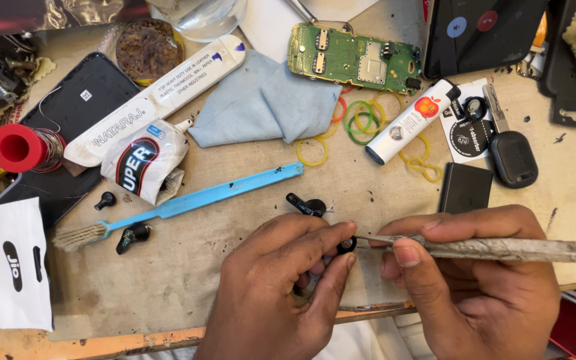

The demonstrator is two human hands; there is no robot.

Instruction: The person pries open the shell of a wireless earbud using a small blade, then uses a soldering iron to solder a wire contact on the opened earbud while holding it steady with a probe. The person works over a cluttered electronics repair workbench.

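Observation:
My left hand (pixel 281 287) pinches a small black earbud piece (pixel 347 245) between thumb and fingers near the table's front edge. Across from it, my right hand (pixel 478 280) grips a long grey tool (pixel 501 249) like a pen, its metal tip touching the earbud piece. Another black earbud part (pixel 307 205) lies on the table just above my left hand. Two more small black earbud parts, one (pixel 132 237) beside the brush head and one (pixel 105 199) higher up, lie at the left.
A blue brush (pixel 195 200), a white glue tube (pixel 143 160), a long white adhesive tube (pixel 161 90), a blue cloth (pixel 261 103), a green circuit board (pixel 355 59), coloured rubber bands (pixel 361 120), a white lighter (pixel 411 121), a car key (pixel 509 147) and a solder spool (pixel 21 148) crowd the worn table (pixel 168 287).

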